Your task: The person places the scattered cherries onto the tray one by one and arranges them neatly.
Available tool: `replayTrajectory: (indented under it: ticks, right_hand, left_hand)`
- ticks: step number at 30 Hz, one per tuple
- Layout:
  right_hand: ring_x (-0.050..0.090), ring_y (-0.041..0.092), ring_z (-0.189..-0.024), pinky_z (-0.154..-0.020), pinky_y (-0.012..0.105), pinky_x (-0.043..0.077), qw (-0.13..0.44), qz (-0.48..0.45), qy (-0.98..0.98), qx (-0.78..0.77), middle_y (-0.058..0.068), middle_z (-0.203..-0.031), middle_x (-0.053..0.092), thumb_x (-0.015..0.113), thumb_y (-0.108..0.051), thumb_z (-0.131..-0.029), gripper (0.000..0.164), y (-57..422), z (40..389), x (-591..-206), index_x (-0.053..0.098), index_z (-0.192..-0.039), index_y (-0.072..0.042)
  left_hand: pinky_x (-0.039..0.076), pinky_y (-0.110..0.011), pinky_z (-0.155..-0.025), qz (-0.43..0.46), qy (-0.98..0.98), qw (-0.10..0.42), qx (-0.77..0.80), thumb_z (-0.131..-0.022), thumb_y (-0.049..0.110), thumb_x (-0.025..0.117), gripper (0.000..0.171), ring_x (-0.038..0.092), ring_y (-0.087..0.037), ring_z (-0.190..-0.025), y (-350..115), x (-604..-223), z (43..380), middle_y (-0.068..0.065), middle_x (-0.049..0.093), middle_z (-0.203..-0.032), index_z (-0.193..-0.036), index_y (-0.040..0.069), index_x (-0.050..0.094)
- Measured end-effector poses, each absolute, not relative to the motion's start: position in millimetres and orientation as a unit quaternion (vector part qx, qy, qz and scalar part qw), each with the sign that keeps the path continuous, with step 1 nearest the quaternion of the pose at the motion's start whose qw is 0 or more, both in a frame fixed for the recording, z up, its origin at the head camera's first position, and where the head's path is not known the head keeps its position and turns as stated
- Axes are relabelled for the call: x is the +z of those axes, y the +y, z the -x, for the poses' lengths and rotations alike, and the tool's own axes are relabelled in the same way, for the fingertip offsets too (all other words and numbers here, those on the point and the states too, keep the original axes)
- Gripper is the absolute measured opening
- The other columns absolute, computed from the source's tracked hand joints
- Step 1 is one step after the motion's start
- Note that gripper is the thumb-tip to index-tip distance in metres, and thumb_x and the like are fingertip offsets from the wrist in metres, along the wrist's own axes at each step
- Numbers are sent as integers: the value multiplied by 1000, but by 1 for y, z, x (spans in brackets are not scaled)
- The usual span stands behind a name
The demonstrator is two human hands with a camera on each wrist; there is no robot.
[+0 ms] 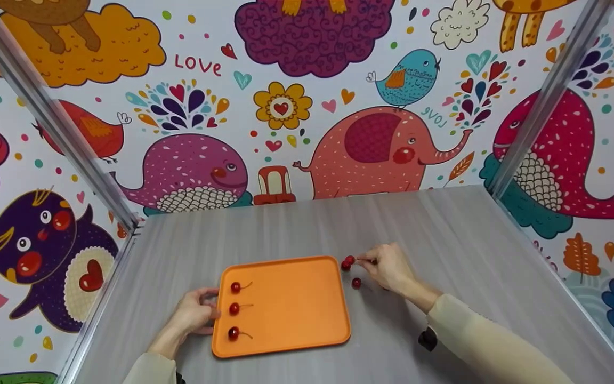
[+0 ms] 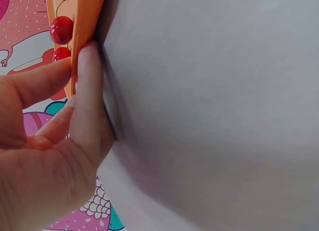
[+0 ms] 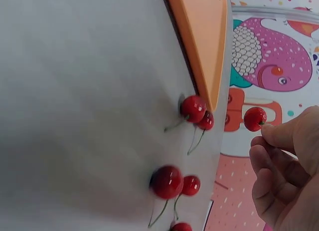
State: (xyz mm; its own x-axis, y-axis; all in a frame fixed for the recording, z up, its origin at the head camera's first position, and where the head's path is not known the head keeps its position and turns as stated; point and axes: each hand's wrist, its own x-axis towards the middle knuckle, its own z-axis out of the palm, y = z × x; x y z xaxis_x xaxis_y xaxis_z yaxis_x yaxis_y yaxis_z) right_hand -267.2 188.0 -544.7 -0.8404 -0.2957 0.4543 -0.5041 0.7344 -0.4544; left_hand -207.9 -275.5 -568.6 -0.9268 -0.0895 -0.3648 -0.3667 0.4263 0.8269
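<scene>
An orange tray (image 1: 291, 304) lies on the table, with three red cherries (image 1: 234, 309), stems on, in a column along its left side. My left hand (image 1: 192, 312) holds the tray's left rim, finger and thumb tips at the edge in the left wrist view. Past the tray's upper right corner, my right hand (image 1: 389, 266) pinches a cherry (image 3: 255, 118) between thumb and forefinger at its stem end. Below it in the right wrist view, several loose cherries (image 3: 167, 182) lie on the table beside the tray; the hand hides some of them from the head view.
The grey wood-grain table (image 1: 264, 240) meets a wall (image 1: 285, 144) printed with cartoon animals at the back. Metal posts (image 1: 62, 112) stand at its rear corners. A dark band (image 1: 427, 339) sits at the right sleeve.
</scene>
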Motion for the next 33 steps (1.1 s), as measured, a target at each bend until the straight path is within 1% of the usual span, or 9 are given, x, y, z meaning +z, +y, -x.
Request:
replayTrajectory:
  ticks: [4, 10, 14, 17, 19, 24, 26, 28, 33]
  right_hand:
    - [77, 22, -65, -59, 31, 60, 184, -235, -908, 294, 6, -78, 83, 89, -5, -90, 7, 176, 268, -545, 93, -93, -11]
    - [73, 13, -64, -57, 22, 55, 133, -227, -914, 309, 5, -83, 85, 88, -10, -96, 6, 157, 268, -541, 93, -97, -13]
    - [74, 16, -63, -56, 24, 57, 142, -244, -908, 309, 6, -83, 84, 88, -10, -96, 5, 146, 269, -542, 93, -97, -10]
    - [77, 20, -66, -58, 27, 61, 147, -261, -901, 313, 8, -83, 83, 88, -8, -96, 5, 138, 271, -542, 92, -96, -8]
    - [78, 21, -69, -60, 28, 62, 142, -267, -898, 318, 8, -84, 84, 87, -8, -96, 5, 132, 272, -542, 92, -97, -8]
    - [72, 14, -67, -58, 22, 56, 120, -270, -898, 325, 8, -85, 84, 86, -10, -98, 6, 118, 274, -540, 92, -99, -9]
    - [70, 12, -66, -58, 21, 53, 114, -270, -899, 324, 8, -85, 83, 86, -10, -98, 7, 112, 275, -540, 92, -100, -10]
    - [70, 13, -68, -60, 22, 55, 102, -264, -901, 329, 8, -87, 84, 86, -11, -98, 7, 105, 275, -541, 93, -102, -10]
    - [77, 17, -79, -72, 28, 65, 71, -239, -911, 328, 6, -96, 87, 86, -12, -98, 10, 90, 275, -542, 93, -105, -14]
  left_hand:
    - [69, -46, -72, 136, 837, 132, 514, -87, -7, 71, 68, 73, -20, -91, -275, -568, 208, -16, 67, -115, -153, -4, 60]
    - [69, -45, -72, 137, 836, 132, 514, -87, -8, 71, 67, 72, -21, -92, -274, -566, 207, -15, 65, -114, -154, -3, 60]
    - [69, -45, -71, 139, 835, 134, 515, -88, -9, 71, 67, 72, -22, -91, -274, -565, 207, -14, 64, -113, -154, -3, 60]
    - [68, -44, -71, 140, 835, 134, 515, -88, -8, 71, 67, 72, -22, -91, -274, -565, 207, -14, 63, -113, -153, -3, 60]
    - [68, -44, -71, 140, 836, 135, 513, -88, -8, 71, 67, 71, -22, -92, -274, -566, 207, -13, 63, -112, -154, -2, 60]
    - [68, -43, -69, 142, 838, 134, 510, -88, -8, 71, 67, 71, -23, -92, -275, -567, 207, -13, 63, -112, -153, -1, 60]
    - [68, -43, -68, 142, 837, 134, 511, -88, -8, 71, 67, 70, -23, -91, -276, -567, 208, -12, 63, -111, -153, -1, 60]
    - [68, -43, -68, 139, 836, 135, 514, -87, -8, 71, 67, 70, -23, -91, -276, -568, 208, -13, 62, -111, -154, -2, 60]
    - [68, -44, -69, 138, 832, 138, 518, -87, -9, 71, 68, 70, -22, -90, -277, -568, 209, -13, 63, -111, -154, -3, 59]
